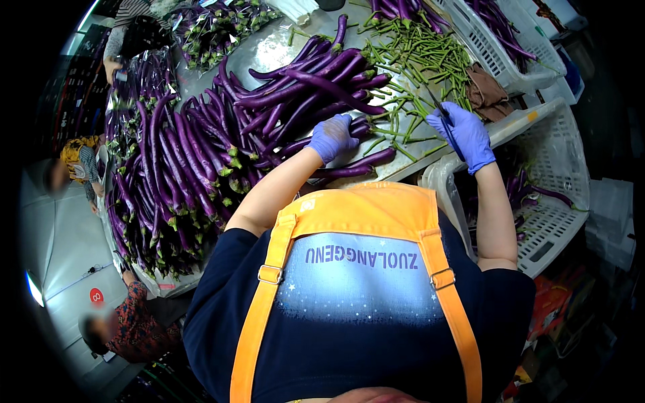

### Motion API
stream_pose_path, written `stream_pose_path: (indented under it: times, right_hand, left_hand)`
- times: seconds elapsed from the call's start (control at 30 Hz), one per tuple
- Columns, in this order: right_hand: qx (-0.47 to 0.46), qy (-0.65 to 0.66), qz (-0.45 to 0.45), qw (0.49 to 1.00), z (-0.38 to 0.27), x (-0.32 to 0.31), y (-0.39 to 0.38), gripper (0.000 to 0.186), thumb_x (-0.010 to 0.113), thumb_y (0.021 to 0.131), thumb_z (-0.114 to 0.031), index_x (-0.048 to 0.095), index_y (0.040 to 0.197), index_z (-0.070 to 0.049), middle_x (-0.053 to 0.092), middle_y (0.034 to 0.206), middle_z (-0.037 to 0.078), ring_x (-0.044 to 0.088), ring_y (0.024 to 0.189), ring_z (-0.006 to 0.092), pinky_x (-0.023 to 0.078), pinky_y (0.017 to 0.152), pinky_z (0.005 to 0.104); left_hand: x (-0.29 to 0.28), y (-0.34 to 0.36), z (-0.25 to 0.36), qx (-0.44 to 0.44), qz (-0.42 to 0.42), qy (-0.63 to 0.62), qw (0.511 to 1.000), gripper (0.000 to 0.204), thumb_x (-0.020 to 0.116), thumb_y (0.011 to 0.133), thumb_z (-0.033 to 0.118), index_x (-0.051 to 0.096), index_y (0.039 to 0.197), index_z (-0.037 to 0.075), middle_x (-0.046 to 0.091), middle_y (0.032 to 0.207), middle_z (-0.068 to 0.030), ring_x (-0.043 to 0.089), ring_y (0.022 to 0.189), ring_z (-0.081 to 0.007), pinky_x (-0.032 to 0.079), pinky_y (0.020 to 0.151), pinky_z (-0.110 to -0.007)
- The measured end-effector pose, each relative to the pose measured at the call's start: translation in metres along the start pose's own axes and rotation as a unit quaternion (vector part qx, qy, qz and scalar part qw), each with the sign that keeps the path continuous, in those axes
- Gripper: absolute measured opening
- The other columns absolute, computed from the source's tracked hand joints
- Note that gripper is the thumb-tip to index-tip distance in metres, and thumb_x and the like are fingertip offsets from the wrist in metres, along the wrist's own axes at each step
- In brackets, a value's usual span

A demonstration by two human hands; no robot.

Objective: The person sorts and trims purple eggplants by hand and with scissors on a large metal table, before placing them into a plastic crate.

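Here, gloved left hand [331, 136] on eggplants [295, 94].

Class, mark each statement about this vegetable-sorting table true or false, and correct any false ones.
1. Both hands wear blue gloves. True: the left hand and the right hand are both gloved.
2. The left hand rests on a heap of carrots. False: it rests on long purple eggplants.
3. The right hand holds a thin dark tool. True.
4. Cut green stems lie on the table ahead of the right hand. True.
5. The white basket at the right is filled to the rim. False: only a few eggplants lie in it.
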State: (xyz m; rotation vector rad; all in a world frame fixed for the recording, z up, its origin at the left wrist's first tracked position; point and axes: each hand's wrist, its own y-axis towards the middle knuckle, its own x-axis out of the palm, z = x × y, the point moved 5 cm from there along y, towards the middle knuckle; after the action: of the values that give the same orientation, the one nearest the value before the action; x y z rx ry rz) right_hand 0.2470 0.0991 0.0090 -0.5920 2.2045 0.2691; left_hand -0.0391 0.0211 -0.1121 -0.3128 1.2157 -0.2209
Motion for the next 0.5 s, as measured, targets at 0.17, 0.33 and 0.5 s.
stream_pose_path:
  times: [0.17,0.33,0.5]
  right_hand:
    - [-0.035,0.041,-0.053,0.997,-0.025,-0.009,-0.009,0.042,0.075,0.094,-0.039,0.066,0.113,-0.003,0.068,0.089,0.018,0.065,0.077,0.0323,0.052,0.074,0.0402]
    - [-0.058,0.082,-0.063,0.993,-0.050,-0.019,-0.022,0.033,0.076,0.095,-0.019,0.059,0.119,-0.002,0.055,0.080,0.003,0.052,0.072,0.0106,0.047,0.068,0.0278]
    - [0.141,0.446,-0.008,0.884,-0.039,-0.009,-0.017,0.035,0.074,0.095,-0.024,0.060,0.120,-0.002,0.058,0.085,0.004,0.059,0.074,0.0126,0.051,0.072,0.0270]
  left_hand:
    - [-0.051,-0.021,0.016,-0.031,0.070,-0.183,0.980,0.053,0.079,0.082,0.036,0.064,0.126,0.009,0.074,0.106,-0.0184,0.072,0.099,-0.0349,0.056,0.089,-0.042]
    - [-0.093,-0.031,0.025,0.009,0.234,-0.172,0.957,0.059,0.080,0.081,0.037,0.061,0.129,0.009,0.074,0.105,-0.0190,0.073,0.098,-0.0353,0.057,0.087,-0.042]
    - [-0.106,-0.031,0.026,-0.046,0.248,-0.215,0.944,0.066,0.082,0.080,0.038,0.058,0.132,0.006,0.071,0.115,-0.0216,0.071,0.105,-0.0383,0.056,0.089,-0.045]
